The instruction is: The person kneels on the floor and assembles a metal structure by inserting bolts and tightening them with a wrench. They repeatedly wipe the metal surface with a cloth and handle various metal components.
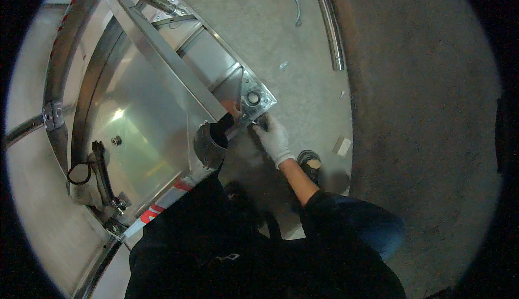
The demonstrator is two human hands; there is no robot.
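My right hand (274, 139), in a white glove, reaches up to the near corner of a metal frame. Its thumb and fingers are drawn together at the edge of a corner plate (264, 104), which has a round hole and several small fasteners. What sits between the fingertips is too small to make out. Left of it, a black sleeve-like shape (220, 131) passes by the end of a long metal rail (178, 72). A bit of what may be my left arm shows there. The fingers of my left hand are hidden.
A long dark tool (102, 174) with a metal head and a small nut (115, 140) lie on the shiny panel (135, 110) at left. A metal tube (328, 23) lies on the floor along a dark mat (421, 110). Near my shoe (308, 161) is a pale block (341, 146).
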